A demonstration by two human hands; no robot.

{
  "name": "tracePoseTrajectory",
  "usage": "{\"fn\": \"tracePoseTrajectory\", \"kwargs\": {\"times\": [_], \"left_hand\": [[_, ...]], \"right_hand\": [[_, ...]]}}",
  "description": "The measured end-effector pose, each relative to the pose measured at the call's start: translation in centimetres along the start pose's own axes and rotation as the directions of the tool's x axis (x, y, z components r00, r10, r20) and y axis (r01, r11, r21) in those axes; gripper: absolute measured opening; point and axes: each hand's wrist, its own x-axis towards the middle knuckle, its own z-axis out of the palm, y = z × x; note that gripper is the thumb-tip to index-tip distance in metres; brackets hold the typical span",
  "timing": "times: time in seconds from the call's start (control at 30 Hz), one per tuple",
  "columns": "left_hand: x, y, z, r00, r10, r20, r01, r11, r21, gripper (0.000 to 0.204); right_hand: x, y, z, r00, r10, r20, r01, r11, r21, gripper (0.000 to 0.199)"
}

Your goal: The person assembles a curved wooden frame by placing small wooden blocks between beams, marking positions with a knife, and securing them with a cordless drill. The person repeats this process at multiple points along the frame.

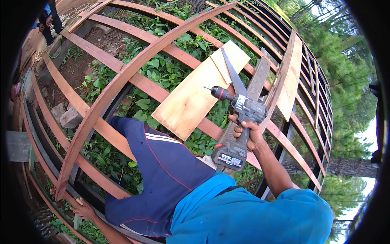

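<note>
My right hand [251,132] is wrapped round the handle of a grey and black cordless drill [248,109]. The drill is raised over the slats with its thin bit pointing left, and its black battery hangs toward me. At the lower left, my left hand [83,209] grips the edge of a reddish wooden slat [75,198], with a small tan piece beside its fingers. Ahead of my legs, a wide pale board [187,103] lies across the slats. A handsaw [235,75] rests near its far right end, its handle hidden behind the drill.
A curved wooden strip [118,83] arches across the slatted frame. Another pale board [290,89] and a weathered grey plank [259,77] lie at the right. Green plants [160,71] show through the gaps. Concrete blocks [71,118] sit below on the left. Another person [49,24] is at the far left.
</note>
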Motion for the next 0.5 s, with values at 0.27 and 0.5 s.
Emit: {"fn": "tracePoseTrajectory", "kwargs": {"times": [0.27, 0.5], "left_hand": [[-0.5, 14.1, -5.2, 0.925, 0.237, -0.299, -0.338, 0.872, -0.354, 0.076], [0.5, 11.8, -7.0, 0.991, 0.128, 0.022, -0.112, 0.925, -0.363, 0.088]], "right_hand": [[2.0, 2.2, -7.8, 0.994, 0.108, -0.004, -0.106, 0.977, 0.184, 0.053], [13.7, 7.6, -1.7, 0.999, 0.019, 0.039, -0.036, 0.873, 0.486, 0.045]]}}
